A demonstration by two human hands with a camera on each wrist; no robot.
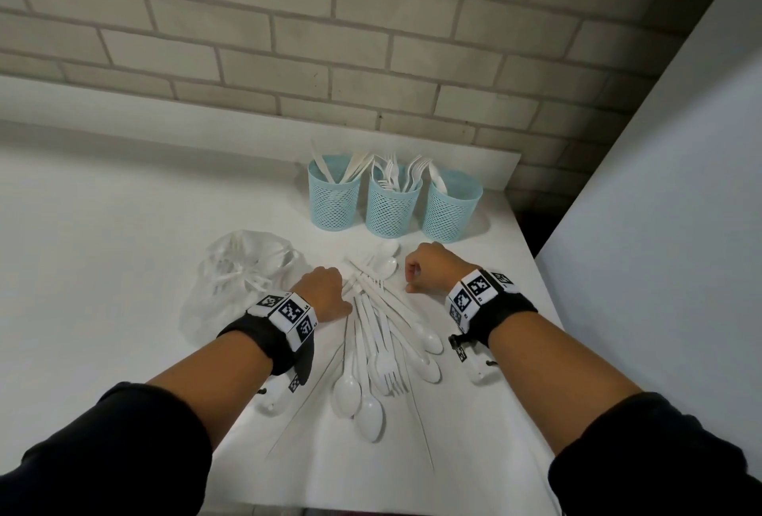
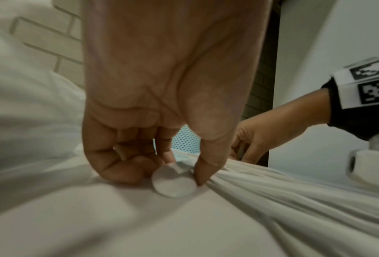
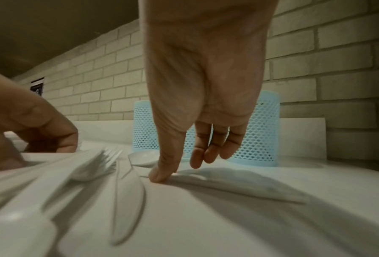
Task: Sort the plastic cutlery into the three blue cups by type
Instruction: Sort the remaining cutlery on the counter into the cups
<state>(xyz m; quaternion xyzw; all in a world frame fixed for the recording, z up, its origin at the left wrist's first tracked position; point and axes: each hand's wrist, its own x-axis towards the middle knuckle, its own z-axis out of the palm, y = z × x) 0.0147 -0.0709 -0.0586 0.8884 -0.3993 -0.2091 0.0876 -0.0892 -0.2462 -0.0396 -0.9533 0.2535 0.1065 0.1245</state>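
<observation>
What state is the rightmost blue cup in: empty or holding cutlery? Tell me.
Holding cutlery. In the head view, a white utensil sticks up from the rightmost blue cup; its type is too small to tell.

Left hand (image 2: pixel 162 90) seen from the wrist, fingers (image 2: pixel 202 172) curled downward, thumb and one fingertip pinching the round bowl of a white spoon (image 2: pixel 173 182) lying on the white desk (image 2: pixel 140 226). Behind, a blue mesh cup (image 2: pixel 185 140); at right, the right hand (image 2: pixel 261 137) beside blurred white cutlery handles (image 2: pixel 294 191).

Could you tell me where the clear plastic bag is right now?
In the head view, the plastic bag lies on the white table, just beyond the left hand, left of the cutlery pile.
</observation>
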